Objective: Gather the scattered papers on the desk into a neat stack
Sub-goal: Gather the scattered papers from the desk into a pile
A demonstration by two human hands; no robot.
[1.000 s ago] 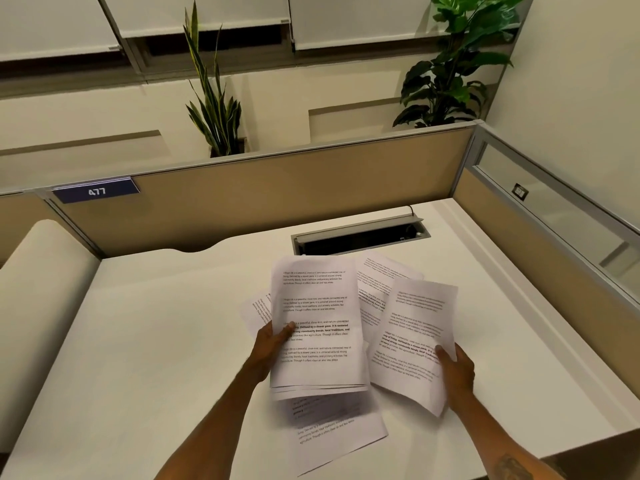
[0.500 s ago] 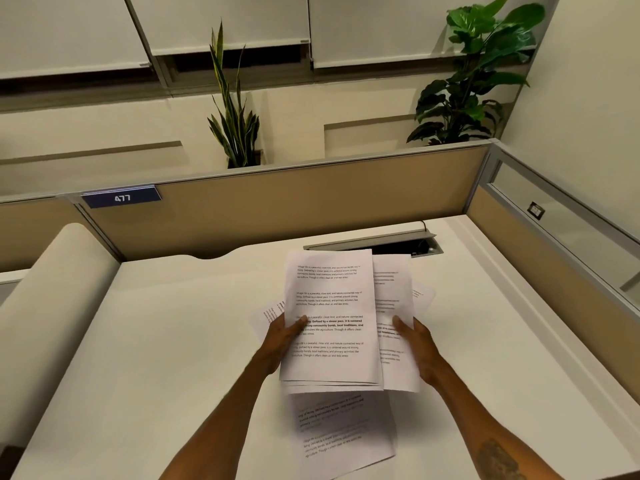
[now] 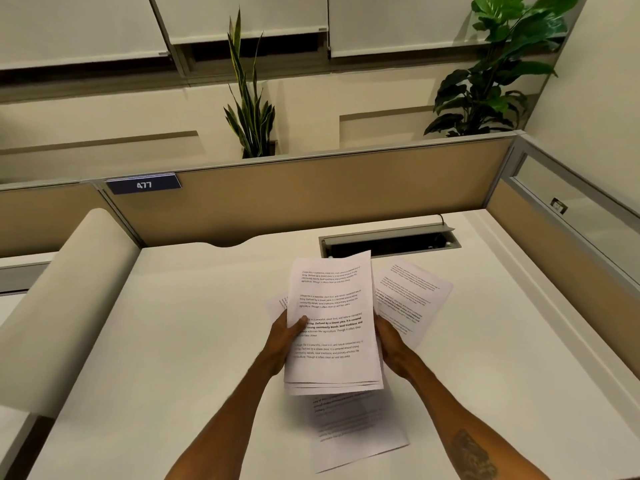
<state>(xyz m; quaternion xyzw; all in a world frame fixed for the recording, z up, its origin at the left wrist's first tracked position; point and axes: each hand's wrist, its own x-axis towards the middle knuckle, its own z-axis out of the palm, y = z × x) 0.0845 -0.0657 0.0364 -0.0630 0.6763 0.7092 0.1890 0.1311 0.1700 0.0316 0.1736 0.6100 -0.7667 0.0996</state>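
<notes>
A stack of printed white papers (image 3: 332,327) is held above the white desk (image 3: 173,341), tilted toward me. My left hand (image 3: 285,337) grips its left edge with the thumb on the top sheet. My right hand (image 3: 389,344) holds the right edge from behind. Loose sheets still lie on the desk: one printed sheet (image 3: 412,296) to the right, one sheet (image 3: 353,434) near the front under the stack, and a corner of another sheet (image 3: 277,304) peeking out at the left.
An open cable tray (image 3: 388,240) is recessed in the desk behind the papers. Tan partition walls (image 3: 311,199) close the back and right. A cream rounded panel (image 3: 65,299) slopes along the left. Plants stand beyond the partition.
My right hand has slid the sheet it carried into the stack and now grips the stack's right edge. The stack has risen slightly. One sheet at the right is now uncovered on the desk.
</notes>
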